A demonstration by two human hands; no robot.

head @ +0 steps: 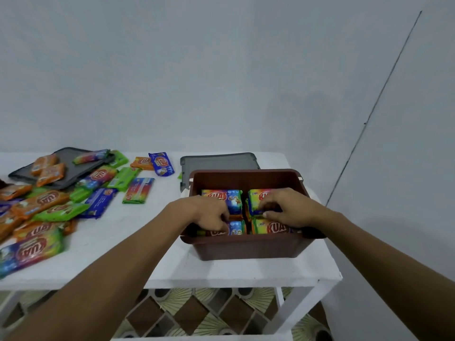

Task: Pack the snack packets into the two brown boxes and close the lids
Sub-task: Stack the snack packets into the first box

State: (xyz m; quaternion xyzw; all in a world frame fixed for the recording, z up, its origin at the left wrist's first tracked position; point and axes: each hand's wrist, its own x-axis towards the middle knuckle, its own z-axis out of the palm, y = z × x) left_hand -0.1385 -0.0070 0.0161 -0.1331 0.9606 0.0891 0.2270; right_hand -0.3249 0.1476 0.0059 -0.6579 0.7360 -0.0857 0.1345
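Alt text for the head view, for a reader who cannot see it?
Both hands, left hand and right hand, press snack packets into an open brown box on a white table. More packets lie scattered to the left, and a grey lid sits behind the box.

Single head-worn wide-angle view, looking forward and down from close above the white surface (118, 232), facing the wall, both forearms entering from below.

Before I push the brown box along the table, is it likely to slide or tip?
Probably slides: the brown box is wide, low and sits flat on the white table. Packets fill its bottom, so it likely feels weighty. It stands near the table's right edge, so push leftward.
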